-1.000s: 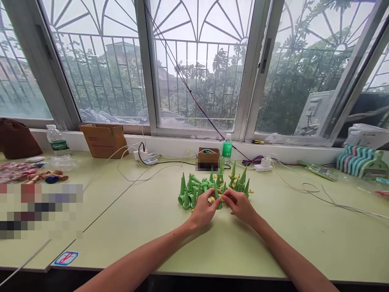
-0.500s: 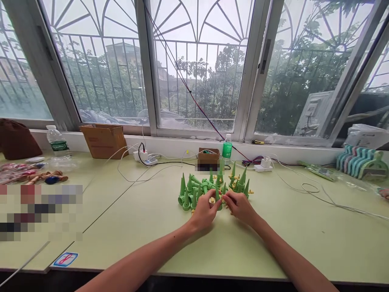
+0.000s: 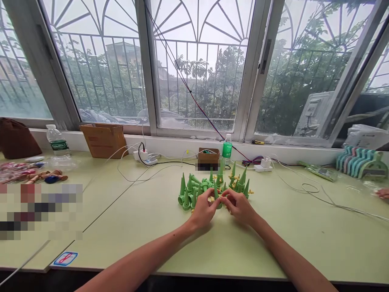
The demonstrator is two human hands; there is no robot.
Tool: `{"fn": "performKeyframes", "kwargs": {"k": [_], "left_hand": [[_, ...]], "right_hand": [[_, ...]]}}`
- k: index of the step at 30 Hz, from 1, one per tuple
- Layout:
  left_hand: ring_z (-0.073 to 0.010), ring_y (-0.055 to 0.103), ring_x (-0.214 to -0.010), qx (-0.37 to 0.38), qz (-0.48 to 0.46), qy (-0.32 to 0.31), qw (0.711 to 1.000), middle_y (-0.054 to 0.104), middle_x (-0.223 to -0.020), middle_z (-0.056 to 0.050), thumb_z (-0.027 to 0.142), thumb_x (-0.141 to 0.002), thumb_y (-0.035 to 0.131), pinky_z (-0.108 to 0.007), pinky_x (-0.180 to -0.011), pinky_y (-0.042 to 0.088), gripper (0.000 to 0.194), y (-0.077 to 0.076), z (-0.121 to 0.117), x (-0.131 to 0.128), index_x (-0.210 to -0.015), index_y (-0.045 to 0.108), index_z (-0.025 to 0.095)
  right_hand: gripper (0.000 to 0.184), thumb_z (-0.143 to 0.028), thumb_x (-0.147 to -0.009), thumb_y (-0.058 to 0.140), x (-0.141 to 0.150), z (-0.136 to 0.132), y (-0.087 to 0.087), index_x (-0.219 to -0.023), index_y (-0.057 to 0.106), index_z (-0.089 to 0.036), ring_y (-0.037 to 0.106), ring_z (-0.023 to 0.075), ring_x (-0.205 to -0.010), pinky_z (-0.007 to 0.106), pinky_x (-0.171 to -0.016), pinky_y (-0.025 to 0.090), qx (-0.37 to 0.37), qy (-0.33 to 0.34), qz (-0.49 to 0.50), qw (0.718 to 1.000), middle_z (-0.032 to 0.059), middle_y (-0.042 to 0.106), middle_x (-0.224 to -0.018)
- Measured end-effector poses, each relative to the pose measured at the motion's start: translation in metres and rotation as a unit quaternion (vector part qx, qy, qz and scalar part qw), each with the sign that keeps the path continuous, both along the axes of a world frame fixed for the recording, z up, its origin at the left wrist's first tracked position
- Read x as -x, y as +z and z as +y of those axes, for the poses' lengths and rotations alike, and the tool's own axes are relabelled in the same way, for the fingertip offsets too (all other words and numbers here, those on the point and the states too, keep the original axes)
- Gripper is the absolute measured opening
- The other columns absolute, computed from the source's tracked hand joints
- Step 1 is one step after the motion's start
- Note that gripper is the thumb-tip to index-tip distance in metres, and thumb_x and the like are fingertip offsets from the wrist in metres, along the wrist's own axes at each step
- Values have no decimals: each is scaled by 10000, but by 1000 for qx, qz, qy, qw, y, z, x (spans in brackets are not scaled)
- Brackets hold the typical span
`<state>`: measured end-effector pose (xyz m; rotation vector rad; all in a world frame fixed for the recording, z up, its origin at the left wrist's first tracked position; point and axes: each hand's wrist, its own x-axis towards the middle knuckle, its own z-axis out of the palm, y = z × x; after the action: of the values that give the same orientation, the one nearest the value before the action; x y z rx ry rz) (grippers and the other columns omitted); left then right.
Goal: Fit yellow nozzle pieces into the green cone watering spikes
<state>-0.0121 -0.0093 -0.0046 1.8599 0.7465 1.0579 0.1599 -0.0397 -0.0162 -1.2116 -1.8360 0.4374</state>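
My left hand (image 3: 204, 209) is closed around a green plastic watering spike (image 3: 216, 192), which stands point up between thumb and fingers. Right against it, my right hand (image 3: 240, 206) pinches thumb and forefinger together at the spike's side; whatever lies between those fingertips is too small and covered to make out. Behind both hands spreads a cluster of similar green spikes (image 3: 186, 198), some upright and some lying down. Small yellow valve pieces (image 3: 251, 192) stick out from several of them. My fingers hide part of the cluster.
At the back stand a small brown box (image 3: 209, 156), a green-labelled bottle (image 3: 227, 148) and a larger carton (image 3: 104, 140). White cables (image 3: 319, 192) cross the table at right, near teal hangers (image 3: 361, 162). Another person's hand (image 3: 382, 193) shows at the right edge.
My right fingertips have shifted slightly left, closer to the spike in my left hand. The other person's hand at the right edge has come a little further into view.
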Motion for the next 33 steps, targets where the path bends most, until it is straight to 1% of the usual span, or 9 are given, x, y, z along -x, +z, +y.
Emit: {"fn": "performKeyframes", "kwargs": {"k": [4, 6, 8, 15, 20, 25, 29, 33], "left_hand": [[-90, 459, -583, 5, -14, 19, 1000, 602, -895, -46, 417, -851, 582, -216, -503, 368, 303, -1, 4, 0, -975, 602, 141], [-121, 515, -663, 7, -23, 20, 1000, 609, -908, -55, 410, -847, 588, -230, -567, 423, 299, -2, 5, -1, -976, 605, 141], [-128, 524, -680, 12, -23, 22, 999, 611, -915, -57, 409, -842, 594, -234, -581, 434, 302, -2, 5, 0, -980, 606, 141], [-84, 449, -575, 18, -9, 11, 1000, 596, -904, -44, 412, -839, 595, -203, -485, 364, 302, 0, 3, 1, -977, 600, 144], [-73, 435, -562, 17, -11, 0, 1000, 577, -886, -33, 413, -841, 589, -192, -466, 354, 286, 0, 3, 2, -943, 587, 145], [-60, 414, -534, 19, -10, -5, 1000, 578, -899, -36, 418, -839, 592, -187, -438, 330, 293, 1, 2, 1, -934, 579, 141], [-40, 360, -497, 10, -7, -7, 1000, 569, -868, -24, 414, -847, 587, -184, -418, 293, 286, 0, 2, 0, -920, 580, 138], [-30, 322, -478, 6, -12, -15, 1000, 558, -839, -14, 417, -848, 593, -183, -404, 260, 286, 0, 2, 0, -907, 581, 138]], "right_hand": [[204, -390, -953, 469, -1, -1, 0, -980, 516, -194, 464, 112, -452, 226, -474, 353, 18, 10, 15, 1000, -47, 537, -563], [183, -374, -955, 464, -1, -1, 1, -973, 504, -196, 460, 108, -456, 225, -477, 352, 21, 12, 13, 1000, -45, 543, -577], [166, -359, -955, 460, -1, 0, 1, -942, 498, -198, 447, 105, -457, 224, -481, 349, 23, 16, 11, 1000, -46, 536, -574], [163, -332, -958, 437, -1, 1, -1, -857, 466, -207, 407, 105, -467, 230, -486, 339, 32, 38, 33, 998, -54, 489, -561], [186, -332, -951, 444, -2, 1, -2, -815, 465, -207, 389, 107, -469, 235, -480, 326, 32, 33, 32, 998, -51, 469, -563], [210, -337, -954, 440, -2, 3, -3, -801, 484, -200, 402, 106, -478, 236, -495, 329, 25, 21, 15, 999, -43, 482, -582], [293, -357, -966, 414, -3, 5, -4, -722, 448, -198, 412, 110, -500, 238, -518, 328, 10, 2, -11, 1000, -33, 487, -577], [365, -386, -979, 382, -4, 6, -5, -665, 394, -202, 396, 110, -505, 238, -519, 310, 0, -7, -27, 1000, -35, 461, -556]]}}
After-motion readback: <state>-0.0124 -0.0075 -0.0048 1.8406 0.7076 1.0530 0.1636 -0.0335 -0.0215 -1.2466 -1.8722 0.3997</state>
